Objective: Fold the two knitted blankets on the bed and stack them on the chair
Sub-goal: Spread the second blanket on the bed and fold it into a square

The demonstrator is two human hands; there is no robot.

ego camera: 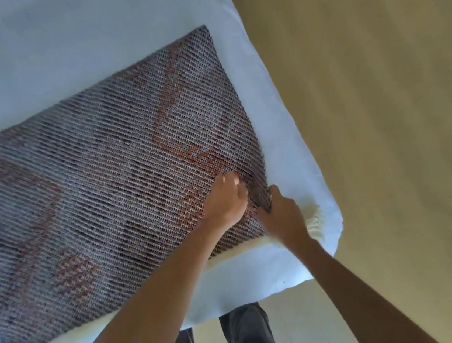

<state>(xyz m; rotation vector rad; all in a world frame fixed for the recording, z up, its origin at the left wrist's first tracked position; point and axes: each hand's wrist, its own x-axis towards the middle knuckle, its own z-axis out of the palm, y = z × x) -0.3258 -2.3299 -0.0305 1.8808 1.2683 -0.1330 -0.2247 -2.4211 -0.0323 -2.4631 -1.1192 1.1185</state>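
On the pale blue bed (pixel 36 52) we see one knitted blanket (pixel 106 171) lying mostly flat, grey-purple with rust-orange shapes, reaching close to the mattress corner nearest us. A cream fringe (pixel 313 217) shows along its near edge. At that corner the knit rises into a small ridge between both hands. Our left hand (pixel 226 199) has its fingers curled down into the fabric, pinching the ridge from the inner side. Our right hand (pixel 283 215) grips the blanket's outer edge, thumb on top. Beyond the bed lies a tan floor (pixel 379 97), and dark trousers (pixel 246 335) show below the mattress edge.
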